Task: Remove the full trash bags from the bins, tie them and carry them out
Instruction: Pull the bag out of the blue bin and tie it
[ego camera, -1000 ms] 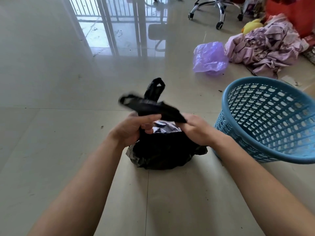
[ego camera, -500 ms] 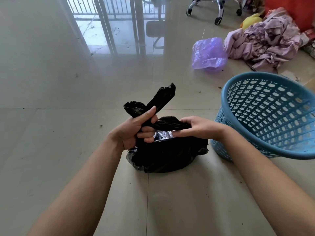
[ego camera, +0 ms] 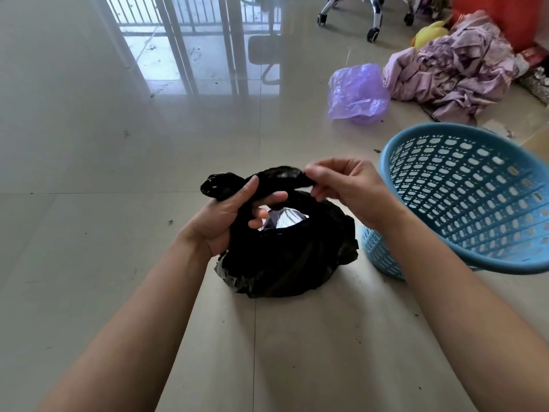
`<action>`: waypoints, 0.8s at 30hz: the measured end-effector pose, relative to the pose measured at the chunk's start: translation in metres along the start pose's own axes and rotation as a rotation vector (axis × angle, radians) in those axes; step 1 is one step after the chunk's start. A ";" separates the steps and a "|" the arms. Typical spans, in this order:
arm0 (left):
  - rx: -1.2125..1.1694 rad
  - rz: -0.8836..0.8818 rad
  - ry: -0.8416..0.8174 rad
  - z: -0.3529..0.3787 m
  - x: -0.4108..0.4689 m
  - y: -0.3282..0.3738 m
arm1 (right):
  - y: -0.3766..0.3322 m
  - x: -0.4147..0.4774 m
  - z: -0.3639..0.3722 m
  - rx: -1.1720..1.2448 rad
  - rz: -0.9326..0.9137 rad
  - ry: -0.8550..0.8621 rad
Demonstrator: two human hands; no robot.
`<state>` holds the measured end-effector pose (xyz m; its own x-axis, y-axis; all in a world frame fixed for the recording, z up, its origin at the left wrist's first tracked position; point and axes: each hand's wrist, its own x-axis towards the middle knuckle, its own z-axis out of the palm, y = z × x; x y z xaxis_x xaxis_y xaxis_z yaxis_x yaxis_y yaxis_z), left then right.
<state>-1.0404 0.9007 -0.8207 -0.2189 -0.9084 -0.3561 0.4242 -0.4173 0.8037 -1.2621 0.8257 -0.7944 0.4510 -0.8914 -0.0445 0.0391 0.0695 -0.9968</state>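
A full black trash bag (ego camera: pixel 285 263) sits on the tiled floor in front of me. Its two handles are crossed above the mouth, where a gap shows shiny silver and purple contents. My left hand (ego camera: pixel 228 217) grips one handle, whose end sticks out to the left past my thumb. My right hand (ego camera: pixel 347 188) pinches the other handle's end between thumb and fingers, just above the bag. A blue perforated plastic bin (ego camera: pixel 463 197) stands tilted right beside the bag, with no bag inside it.
A purple plastic bag (ego camera: pixel 358 93) lies on the floor behind. A heap of purple cloth (ego camera: pixel 454 72) and a yellow toy (ego camera: pixel 429 35) lie at the back right. An office chair base (ego camera: pixel 371 16) stands at the top. A barred door (ego camera: pixel 190 22) is far left.
My right hand has pulled its handle across and over the left-hand one, so the handles now lie crossed and lower. The bag and bin stayed where they were.
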 end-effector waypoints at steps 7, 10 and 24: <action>-0.154 0.132 0.014 -0.003 -0.001 0.001 | 0.017 -0.012 0.002 -0.511 0.195 -0.368; -0.128 0.136 -0.046 -0.007 -0.004 0.003 | 0.017 -0.010 0.002 -0.497 0.125 -0.242; 0.030 0.061 0.124 -0.002 0.002 0.009 | 0.048 0.007 0.003 -0.476 0.074 -0.049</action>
<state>-1.0349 0.8952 -0.8150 -0.0826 -0.9288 -0.3612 0.4062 -0.3623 0.8389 -1.2539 0.8239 -0.8427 0.4789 -0.8689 -0.1250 -0.4022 -0.0906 -0.9111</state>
